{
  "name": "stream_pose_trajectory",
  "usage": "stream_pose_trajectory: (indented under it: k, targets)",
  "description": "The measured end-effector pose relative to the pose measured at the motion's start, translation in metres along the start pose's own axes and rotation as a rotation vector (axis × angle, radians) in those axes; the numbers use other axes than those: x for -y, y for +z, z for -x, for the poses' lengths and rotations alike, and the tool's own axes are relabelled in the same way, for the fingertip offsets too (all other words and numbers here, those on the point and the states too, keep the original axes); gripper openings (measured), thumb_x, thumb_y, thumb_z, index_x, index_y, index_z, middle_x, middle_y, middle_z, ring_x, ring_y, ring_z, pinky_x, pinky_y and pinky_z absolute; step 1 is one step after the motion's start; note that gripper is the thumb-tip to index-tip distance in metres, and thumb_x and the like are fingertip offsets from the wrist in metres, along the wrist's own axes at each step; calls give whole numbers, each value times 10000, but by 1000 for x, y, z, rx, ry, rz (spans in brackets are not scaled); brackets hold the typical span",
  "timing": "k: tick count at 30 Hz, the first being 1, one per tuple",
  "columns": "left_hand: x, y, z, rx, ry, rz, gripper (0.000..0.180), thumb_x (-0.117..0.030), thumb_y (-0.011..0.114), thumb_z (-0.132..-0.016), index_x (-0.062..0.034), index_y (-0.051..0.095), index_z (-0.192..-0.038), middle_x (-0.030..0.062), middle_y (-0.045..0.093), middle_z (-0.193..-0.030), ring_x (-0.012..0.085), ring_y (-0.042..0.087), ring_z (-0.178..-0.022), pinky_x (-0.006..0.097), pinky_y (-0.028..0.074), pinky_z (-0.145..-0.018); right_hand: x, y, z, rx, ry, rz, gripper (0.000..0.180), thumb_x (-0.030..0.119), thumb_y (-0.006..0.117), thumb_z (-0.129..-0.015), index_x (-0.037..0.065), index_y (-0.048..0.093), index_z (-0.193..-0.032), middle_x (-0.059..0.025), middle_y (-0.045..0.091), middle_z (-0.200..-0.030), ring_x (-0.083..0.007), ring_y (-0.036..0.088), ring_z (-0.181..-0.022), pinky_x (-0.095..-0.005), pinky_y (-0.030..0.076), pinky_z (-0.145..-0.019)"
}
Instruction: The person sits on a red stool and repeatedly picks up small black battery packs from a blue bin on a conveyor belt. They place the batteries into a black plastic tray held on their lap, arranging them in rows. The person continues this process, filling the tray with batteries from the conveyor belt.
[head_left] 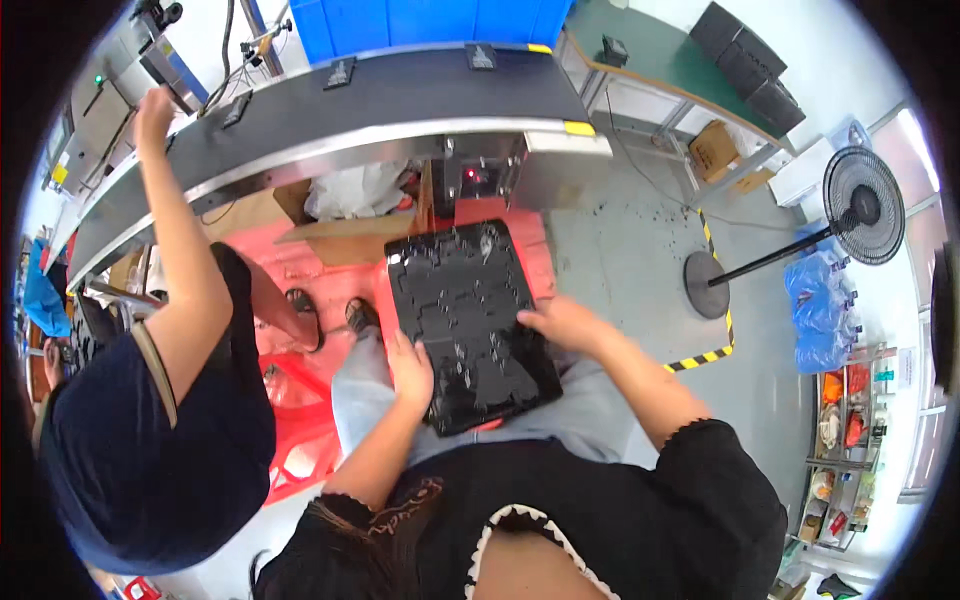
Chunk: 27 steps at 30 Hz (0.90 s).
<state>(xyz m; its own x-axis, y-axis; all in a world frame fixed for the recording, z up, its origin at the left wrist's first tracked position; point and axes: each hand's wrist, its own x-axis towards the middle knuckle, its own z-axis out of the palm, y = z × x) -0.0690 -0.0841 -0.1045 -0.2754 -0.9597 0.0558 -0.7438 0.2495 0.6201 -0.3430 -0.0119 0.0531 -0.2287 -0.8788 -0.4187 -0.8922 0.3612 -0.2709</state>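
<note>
A black moulded plastic tray [470, 310] with shaped hollows rests over my lap, tilted slightly, its glossy surface catching light. My left hand [411, 371] grips its left edge near the lower corner, with fingers along the rim. On the opposite side, my right hand [566, 323] holds the right edge, thumb on top and the other fingers mostly hidden. Whether small parts sit in the hollows is hard to make out. Something red shows under the tray's edges.
Ahead runs a conveyor belt [420, 85] carrying several flat black pieces [481, 57]. A blue bin [430, 25] stands behind it. On my left, a co-worker in dark clothes [165, 440] reaches an arm over the belt. A standing fan [864, 205] and green table [650, 55] are right.
</note>
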Motion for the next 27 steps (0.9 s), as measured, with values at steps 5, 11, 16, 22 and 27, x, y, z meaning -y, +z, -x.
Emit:
stream_pose_trajectory:
  k: [5, 11, 16, 22, 27]
  targets:
    - [-23, -36, -14, 128, -98, 117, 520, -85, 512, -919, 123, 362, -1371, 321, 455, -1334, 454, 433, -1238, 476, 343, -1069, 29, -237, -78, -781, -724, 3, 593, 237, 708, -768, 64, 540, -1310, -188, 501, -1362, -350, 475, -1269, -430, 378, -1075]
    - [-34, -39, -35, 260, -78, -9, 557, -66, 527, -899, 112, 330, -1388, 278, 444, -1353, 423, 429, -1248, 465, 370, -1050, -14, -328, -244, -392, -146, 367, 978, 147, 700, -597, 80, 309, -1491, -243, 350, -1480, -367, 344, -1376, -389, 370, -1091]
    - [-49, -75, -54, 258, 25, -124, 522, -92, 540, -910, 103, 379, -1366, 262, 513, -1292, 409, 505, -1183, 464, 416, -1005, -27, -324, -246, -470, -297, 589, 831, 176, 720, -570, 50, 483, -1356, -182, 533, -1296, -325, 502, -1234, -411, 444, -1006]
    - [-205, -175, -271, -346, 950, 331, 297, -93, 676, -851, -34, 647, -1140, 150, 665, -1066, 324, 636, -970, 381, 492, -842, -7, -285, -124, -947, -569, 311, 828, 158, 684, -633, 52, 423, -1412, -197, 502, -1351, -361, 471, -1265, -406, 373, -1068]
    - [-259, -145, -422, 176, 660, -261, 932, -428, 752, -759, -102, 295, -1503, 264, 205, -1552, 410, 190, -1444, 413, 231, -1169, 47, -208, -21, -453, -730, -40, 910, 143, 735, -597, 24, 383, -1428, -199, 464, -1361, -399, 455, -1248, -437, 357, -1075]
